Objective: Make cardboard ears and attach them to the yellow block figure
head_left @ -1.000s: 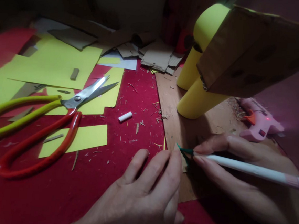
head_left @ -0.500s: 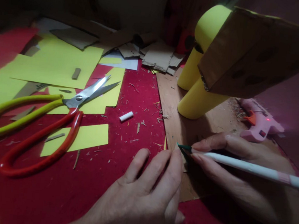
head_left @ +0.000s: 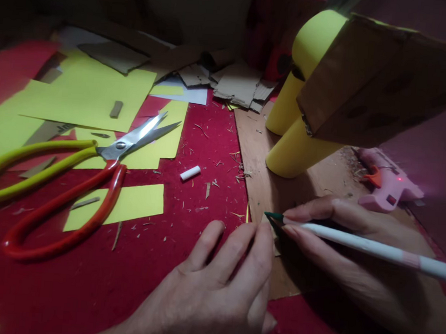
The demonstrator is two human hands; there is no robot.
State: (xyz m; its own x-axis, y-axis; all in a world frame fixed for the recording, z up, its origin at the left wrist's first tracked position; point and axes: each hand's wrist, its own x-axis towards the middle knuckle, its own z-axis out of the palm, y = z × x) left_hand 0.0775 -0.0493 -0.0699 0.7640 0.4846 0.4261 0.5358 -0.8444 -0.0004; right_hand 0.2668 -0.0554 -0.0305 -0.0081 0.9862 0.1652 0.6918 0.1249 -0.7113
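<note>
My right hand (head_left: 337, 237) pinches a white marker (head_left: 359, 241) near its dark green tip. That tip touches or hovers just over a small pale piece of cardboard (head_left: 277, 249), mostly hidden behind my fingers. From the other side my left hand (head_left: 226, 275) holds this piece, its fingers bent and pressed together at the edge. Beneath both lies a brown board (head_left: 258, 182). On the board, just beyond my hands, stands a model with yellow tube legs (head_left: 293, 151) and a brown cardboard body (head_left: 368, 91) marked with dark spots.
Scissors (head_left: 120, 148) with one yellow and one red handle lie partly open on the red surface (head_left: 196, 206). A white cap (head_left: 190, 173) is beside them. Yellow paper (head_left: 93, 90) and torn cardboard (head_left: 237, 83) lie behind. A pink glue gun (head_left: 393, 183) with a lit red light rests at right.
The marker's tip and my right hand have shifted very slightly left, and the barrel tilts a little differently. My left hand keeps its grip. The whole view has moved a touch.
</note>
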